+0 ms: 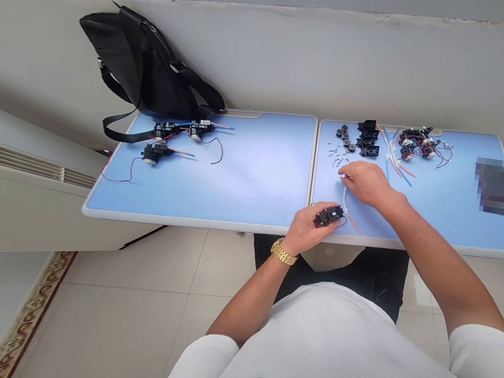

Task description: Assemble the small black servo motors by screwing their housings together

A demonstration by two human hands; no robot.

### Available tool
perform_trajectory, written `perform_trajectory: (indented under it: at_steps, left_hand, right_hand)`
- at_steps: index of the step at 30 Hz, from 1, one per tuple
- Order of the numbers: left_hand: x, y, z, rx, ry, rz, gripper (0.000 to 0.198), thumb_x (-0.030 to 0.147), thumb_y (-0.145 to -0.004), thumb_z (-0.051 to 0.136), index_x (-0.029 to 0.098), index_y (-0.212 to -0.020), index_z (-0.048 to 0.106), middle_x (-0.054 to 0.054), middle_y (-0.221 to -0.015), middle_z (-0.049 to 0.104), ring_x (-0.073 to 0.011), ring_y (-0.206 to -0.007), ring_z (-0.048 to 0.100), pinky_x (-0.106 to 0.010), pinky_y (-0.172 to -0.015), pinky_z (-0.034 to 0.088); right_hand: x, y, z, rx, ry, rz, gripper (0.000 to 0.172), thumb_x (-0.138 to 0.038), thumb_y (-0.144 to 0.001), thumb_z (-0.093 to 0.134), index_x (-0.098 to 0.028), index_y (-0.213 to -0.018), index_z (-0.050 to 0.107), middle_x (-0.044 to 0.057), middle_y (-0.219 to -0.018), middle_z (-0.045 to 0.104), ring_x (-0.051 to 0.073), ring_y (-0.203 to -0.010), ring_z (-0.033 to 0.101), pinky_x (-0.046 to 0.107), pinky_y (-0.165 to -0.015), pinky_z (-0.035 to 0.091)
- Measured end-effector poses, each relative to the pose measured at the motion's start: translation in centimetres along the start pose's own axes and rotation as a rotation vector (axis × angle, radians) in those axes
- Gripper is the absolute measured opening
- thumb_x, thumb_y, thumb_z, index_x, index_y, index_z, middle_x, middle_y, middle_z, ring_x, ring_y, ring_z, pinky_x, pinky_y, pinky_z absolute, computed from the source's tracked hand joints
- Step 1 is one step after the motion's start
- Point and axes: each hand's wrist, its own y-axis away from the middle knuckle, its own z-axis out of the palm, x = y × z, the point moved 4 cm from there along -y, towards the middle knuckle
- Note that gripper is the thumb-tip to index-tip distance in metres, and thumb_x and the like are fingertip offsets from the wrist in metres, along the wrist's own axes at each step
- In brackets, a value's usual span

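Note:
My left hand (306,227), with a gold watch on the wrist, is closed around a small black motor part (329,215) at the near edge of the blue table (245,169). A white and a red wire trail from that part. My right hand (365,183) rests palm down on the table just beyond it, fingers curled and pinched toward several tiny screws (337,158); whether it holds one is hidden. Behind the screws lie small black gears (344,136) and black housings (367,139).
Loose blue, white and orange wires (394,159) and more wired motor units (418,143) lie at the back right. Finished wired units (170,137) sit at the back left beside a black bag (146,71). A blurred dark object (494,185) lies far right.

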Motion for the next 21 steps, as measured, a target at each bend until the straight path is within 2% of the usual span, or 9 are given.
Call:
perform_trajectory:
  at_steps: [7,13,21]
  left_hand:
    - [0.0,0.0,-0.1,0.01,0.071,-0.019,0.033,0.04,-0.098,0.086,0.021,-0.124,0.084,-0.008,-0.113,0.088,-0.0197,-0.09,0.082,-0.03,-0.078,0.068]
    - [0.2,0.0,-0.2,0.008,0.08,-0.001,0.032,0.038,-0.097,0.087,0.022,-0.125,0.084,-0.008,-0.111,0.088,-0.0196,-0.088,0.081,-0.03,-0.077,0.068]
    - [0.5,0.0,-0.2,0.001,0.103,-0.001,0.031,0.035,-0.097,0.086,0.023,-0.125,0.084,-0.008,-0.111,0.088,-0.0197,-0.089,0.081,-0.031,-0.077,0.068]
  right_hand:
    - [0.0,-2.2,0.2,-0.133,0.178,-0.031,0.026,-0.016,-0.104,0.065,-0.02,-0.12,0.085,0.016,-0.117,0.086,0.031,-0.107,0.075,0.039,-0.08,0.039]
    - [0.0,-3.4,-0.2,-0.21,0.27,-0.069,0.023,-0.015,-0.102,0.065,-0.023,-0.106,0.086,0.013,-0.103,0.086,0.028,-0.096,0.072,0.039,-0.075,0.033]
    - [-0.2,-3.7,-0.5,-0.258,0.317,-0.142,0.029,-0.012,-0.102,0.059,-0.024,-0.103,0.086,0.013,-0.1,0.084,0.027,-0.092,0.07,0.04,-0.075,0.032]
